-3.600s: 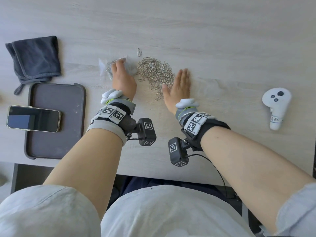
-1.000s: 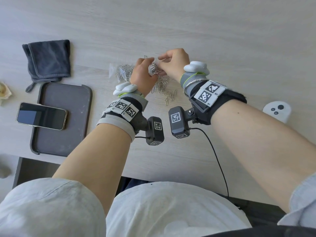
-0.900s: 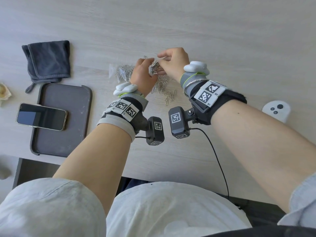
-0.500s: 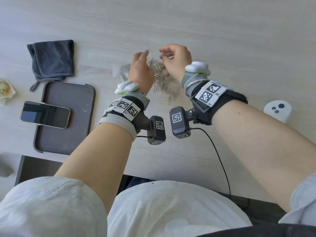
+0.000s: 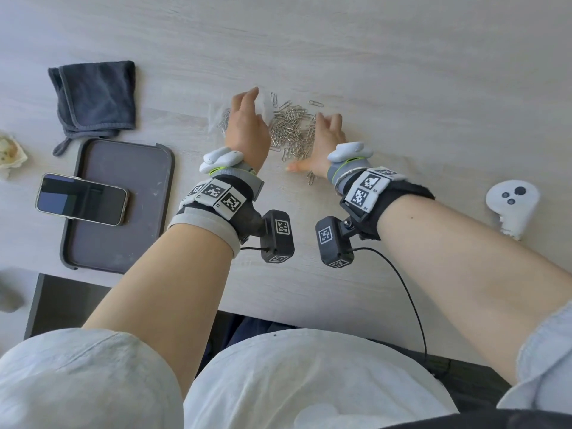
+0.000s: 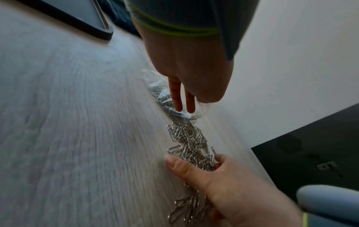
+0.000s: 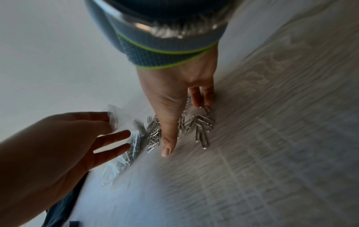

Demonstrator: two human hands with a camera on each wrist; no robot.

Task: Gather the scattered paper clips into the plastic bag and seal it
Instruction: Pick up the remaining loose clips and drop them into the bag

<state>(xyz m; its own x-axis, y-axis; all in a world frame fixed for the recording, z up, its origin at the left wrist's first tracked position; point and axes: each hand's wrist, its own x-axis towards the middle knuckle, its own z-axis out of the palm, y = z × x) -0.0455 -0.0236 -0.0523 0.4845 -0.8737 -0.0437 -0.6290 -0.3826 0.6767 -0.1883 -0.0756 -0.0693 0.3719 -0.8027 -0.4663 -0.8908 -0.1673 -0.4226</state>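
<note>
Paper clips (image 5: 291, 128) were heaped in a band drawn out near-to-far, between the plastic bag (image 5: 215, 115), touched by the spread left hand (image 5: 247, 128), and the flat, straight-fingered right hand (image 5: 326, 140).

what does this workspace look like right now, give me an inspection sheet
surface: pale wood-grain table
job's things: clips mostly lie loose between the hands; bag lies on the table, some clips inside
clutter: cloth, tray, phone across the tray's left edge, controller, crumpled scrap at far left
hands: left hand, fingers straight, touches the bag; right hand, fingers straight, edge against the clips
cables: black cable from the right wrist camera over the table edge
surroundings: pale wall beyond the table
</note>
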